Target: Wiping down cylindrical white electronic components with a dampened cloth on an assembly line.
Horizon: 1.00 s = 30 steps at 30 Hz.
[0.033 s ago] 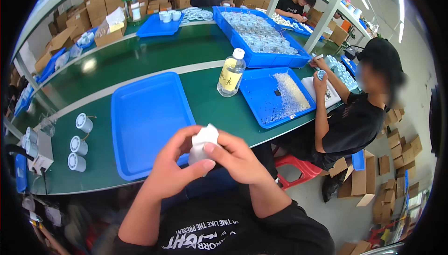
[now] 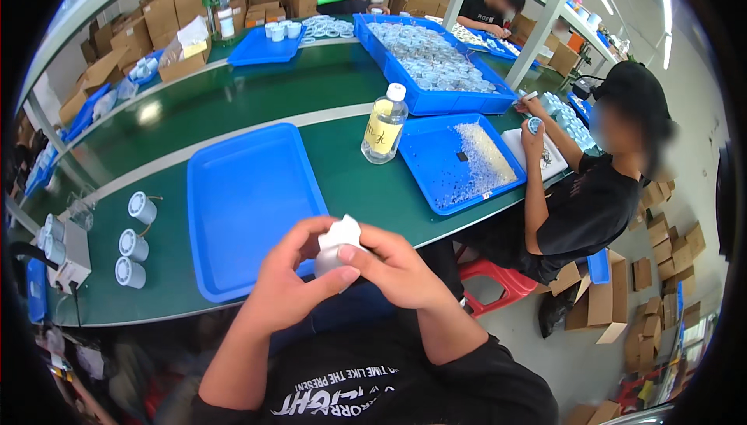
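Observation:
My left hand (image 2: 291, 277) and my right hand (image 2: 397, 268) meet in front of me, near the table's front edge. Between them they grip a crumpled white cloth or tissue (image 2: 341, 232) wrapped against a smooth pale grey rounded piece (image 2: 327, 260). Fingers and thumbs cover most of that piece, so its kind is hidden. My right thumb presses on it from above, while the left thumb lies along its near side. Just beyond my hands is a large blue tray (image 2: 249, 199). A clear bottle (image 2: 383, 125) with a white cap and yellow label stands farther off to the right.
Three light-blue cylindrical parts (image 2: 134, 245) stand left, beside a grey box (image 2: 71, 254) with a cable. To the right, a blue tray (image 2: 424, 153) holds pale granules. Behind it a deep blue bin (image 2: 443, 101) holds many parts. A co-worker (image 2: 603, 199) sits close on the right.
The view has shifted very slightly. Both hands keep the same hold, with the cloth's top edge a little differently folded.

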Each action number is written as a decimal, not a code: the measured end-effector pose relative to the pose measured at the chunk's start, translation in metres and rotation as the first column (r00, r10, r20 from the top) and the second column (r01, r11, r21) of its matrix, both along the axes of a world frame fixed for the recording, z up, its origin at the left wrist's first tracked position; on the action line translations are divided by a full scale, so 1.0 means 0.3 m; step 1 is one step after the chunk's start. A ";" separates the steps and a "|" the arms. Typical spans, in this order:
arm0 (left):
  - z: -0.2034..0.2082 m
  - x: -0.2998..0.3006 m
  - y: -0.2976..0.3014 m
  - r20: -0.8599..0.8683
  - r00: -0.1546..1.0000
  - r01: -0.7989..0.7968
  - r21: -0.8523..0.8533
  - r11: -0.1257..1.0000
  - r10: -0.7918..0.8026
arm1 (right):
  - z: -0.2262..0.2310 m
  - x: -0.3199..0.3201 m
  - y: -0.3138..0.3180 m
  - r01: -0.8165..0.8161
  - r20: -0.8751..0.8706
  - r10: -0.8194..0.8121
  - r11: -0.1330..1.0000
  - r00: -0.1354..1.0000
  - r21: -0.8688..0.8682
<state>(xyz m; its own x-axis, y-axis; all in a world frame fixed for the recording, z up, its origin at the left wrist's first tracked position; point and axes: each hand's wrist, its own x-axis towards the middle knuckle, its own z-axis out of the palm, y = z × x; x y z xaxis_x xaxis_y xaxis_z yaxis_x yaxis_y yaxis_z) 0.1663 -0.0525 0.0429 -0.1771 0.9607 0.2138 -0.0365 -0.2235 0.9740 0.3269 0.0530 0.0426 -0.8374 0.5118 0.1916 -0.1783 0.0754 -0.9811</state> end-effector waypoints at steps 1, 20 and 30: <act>-0.015 -0.004 0.002 0.020 1.000 0.023 -0.038 0.999 -0.022 | 0.004 0.008 -0.004 -0.026 0.013 0.026 1.000 1.000 -0.008; 0.180 -0.136 -0.017 -0.197 0.971 -0.116 0.092 0.989 0.132 | 0.022 -0.058 0.127 0.015 -0.074 -0.047 0.921 0.996 -0.390; 0.589 -0.292 0.028 -0.003 0.893 0.423 0.346 0.837 -0.450 | 0.095 -0.532 0.385 -0.122 -0.120 0.062 0.793 0.991 -0.597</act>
